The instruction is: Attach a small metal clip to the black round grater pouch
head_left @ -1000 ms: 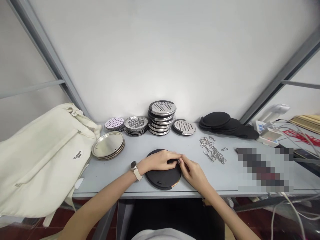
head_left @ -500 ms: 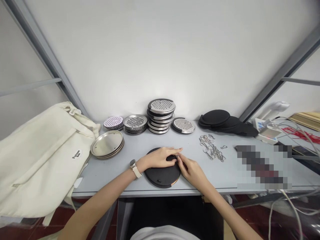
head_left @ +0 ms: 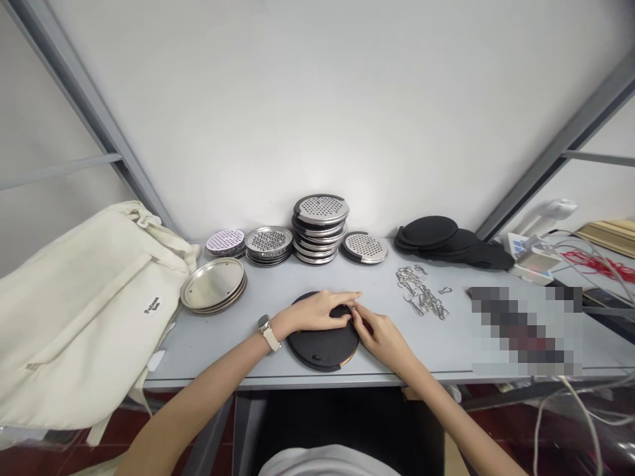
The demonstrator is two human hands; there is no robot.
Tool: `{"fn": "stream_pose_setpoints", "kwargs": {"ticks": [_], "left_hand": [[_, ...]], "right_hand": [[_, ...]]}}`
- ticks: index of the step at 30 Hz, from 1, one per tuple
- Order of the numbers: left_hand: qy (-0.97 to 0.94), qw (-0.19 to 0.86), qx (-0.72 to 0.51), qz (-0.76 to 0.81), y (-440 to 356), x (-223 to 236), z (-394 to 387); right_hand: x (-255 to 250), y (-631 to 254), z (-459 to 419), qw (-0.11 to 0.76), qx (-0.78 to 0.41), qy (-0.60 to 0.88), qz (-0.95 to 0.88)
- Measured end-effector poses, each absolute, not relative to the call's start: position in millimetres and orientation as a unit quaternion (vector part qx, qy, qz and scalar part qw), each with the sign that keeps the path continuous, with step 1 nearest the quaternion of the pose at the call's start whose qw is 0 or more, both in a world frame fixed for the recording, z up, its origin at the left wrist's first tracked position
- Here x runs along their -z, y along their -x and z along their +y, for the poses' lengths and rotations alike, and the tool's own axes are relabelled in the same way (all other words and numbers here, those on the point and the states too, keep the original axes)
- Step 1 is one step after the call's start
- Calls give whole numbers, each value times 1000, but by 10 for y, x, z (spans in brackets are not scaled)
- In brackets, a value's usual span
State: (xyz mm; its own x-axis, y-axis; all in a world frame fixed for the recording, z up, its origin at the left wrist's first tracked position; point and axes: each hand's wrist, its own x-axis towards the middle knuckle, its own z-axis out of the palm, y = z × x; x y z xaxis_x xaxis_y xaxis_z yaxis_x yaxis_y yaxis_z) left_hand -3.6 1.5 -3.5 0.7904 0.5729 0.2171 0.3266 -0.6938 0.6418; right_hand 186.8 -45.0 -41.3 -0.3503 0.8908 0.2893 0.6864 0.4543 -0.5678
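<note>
A black round disc [head_left: 322, 347] lies flat near the table's front edge, with a small dark slot and a metal-coloured glint on its lower right rim. My left hand [head_left: 325, 312] rests across its far part, fingers reaching to the right rim and thumb bent in, gripping it there. At that same rim, my right hand [head_left: 374, 330] is closed in a pinch, its fingertips touching the left fingertips. What sits between the right fingers is too small and covered to make out. Right of the hands lies a loose heap of small metal clips [head_left: 421, 294].
Behind stand a tall stack of round graters [head_left: 322, 210], a single grater [head_left: 366, 248], shorter grater stacks [head_left: 269, 242] and plain metal discs [head_left: 213, 284]. Black round covers [head_left: 430, 231] lie back right. A cream bag [head_left: 89, 311] fills the left side; cables [head_left: 592, 423] hang at the right.
Both hands stay at the disc's right rim with almost the same grip. The right fingertips have shifted very slightly; the small metallic glint between them is less visible.
</note>
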Motion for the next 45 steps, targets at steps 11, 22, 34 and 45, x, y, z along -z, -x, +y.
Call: {"fn": "stream_pose_setpoints", "kwargs": {"ticks": [11, 22, 34, 45], "left_hand": [[-903, 223, -251, 270, 3, 5, -15], [-916, 170, -253, 261, -10, 32, 24], [-913, 209, -257, 239, -10, -10, 9], [-916, 187, -255, 248, 20, 12, 50]], "right_hand": [[414, -1865, -457, 292, -144, 496, -805], [400, -1865, -467, 308, -162, 492, -798], [415, -1874, -476, 333, -156, 490, -791], [402, -1885, -459, 291, -201, 485, -800]]}}
